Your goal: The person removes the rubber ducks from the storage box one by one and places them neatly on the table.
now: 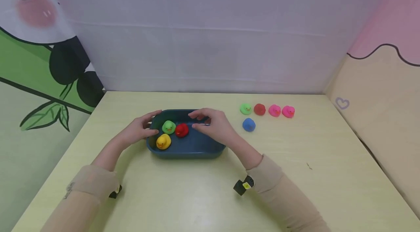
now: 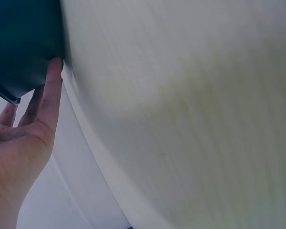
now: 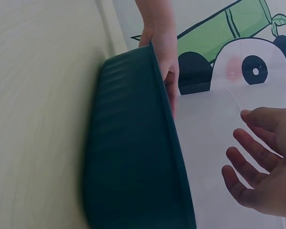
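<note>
A dark blue-green plastic basin [image 1: 193, 148] stands on the table. Inside its left half are a green rubber duck [image 1: 168, 127], a red one [image 1: 182, 130] and a yellow one [image 1: 163, 141]. At the basin's left end my left hand [image 1: 139, 128] holds the rim and wall; in the left wrist view its fingers [image 2: 51, 90] lie against the outer wall. Over the basin's right part hovers my right hand [image 1: 214, 125], fingers spread loosely with nothing between them. The right wrist view shows that hand [image 3: 267, 162] apart from the basin wall [image 3: 133, 143].
Right of the basin lie a green duck [image 1: 245, 108], a red duck [image 1: 259, 109], two pink ducks [image 1: 274, 110] and, nearer, a blue duck [image 1: 249, 124]. A pale curtain [image 1: 210, 57] closes off the table's back edge. Printed panels stand at both sides.
</note>
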`<state>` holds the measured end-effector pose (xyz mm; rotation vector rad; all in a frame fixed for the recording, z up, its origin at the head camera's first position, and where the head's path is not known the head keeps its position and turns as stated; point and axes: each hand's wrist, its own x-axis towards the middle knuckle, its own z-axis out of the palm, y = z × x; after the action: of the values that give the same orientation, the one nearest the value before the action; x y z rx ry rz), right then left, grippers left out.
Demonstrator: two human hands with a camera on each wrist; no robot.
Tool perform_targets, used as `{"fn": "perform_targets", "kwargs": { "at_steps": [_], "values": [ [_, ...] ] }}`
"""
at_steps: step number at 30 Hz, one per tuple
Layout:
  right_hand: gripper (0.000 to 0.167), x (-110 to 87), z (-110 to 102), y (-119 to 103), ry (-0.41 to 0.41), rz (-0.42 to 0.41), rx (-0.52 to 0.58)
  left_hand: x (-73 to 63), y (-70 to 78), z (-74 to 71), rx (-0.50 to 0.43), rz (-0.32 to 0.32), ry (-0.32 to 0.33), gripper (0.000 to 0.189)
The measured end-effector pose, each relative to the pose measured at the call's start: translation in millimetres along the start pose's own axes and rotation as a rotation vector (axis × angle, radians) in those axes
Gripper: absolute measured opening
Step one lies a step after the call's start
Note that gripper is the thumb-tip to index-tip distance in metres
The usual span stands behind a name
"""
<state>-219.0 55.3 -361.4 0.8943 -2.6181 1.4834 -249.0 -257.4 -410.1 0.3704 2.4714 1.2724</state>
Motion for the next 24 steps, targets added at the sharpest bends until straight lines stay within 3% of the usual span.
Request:
{"fn": "perform_targets", "kwargs": {
  "at_steps": [24],
  "values": [
    [0.038, 38.8, 41.9, 33.3, -0.067, 0.068, -0.074, -2.0, 4.5, 0.4, -0.004, 0.0, -0.005, 0.074]
  ]
}}
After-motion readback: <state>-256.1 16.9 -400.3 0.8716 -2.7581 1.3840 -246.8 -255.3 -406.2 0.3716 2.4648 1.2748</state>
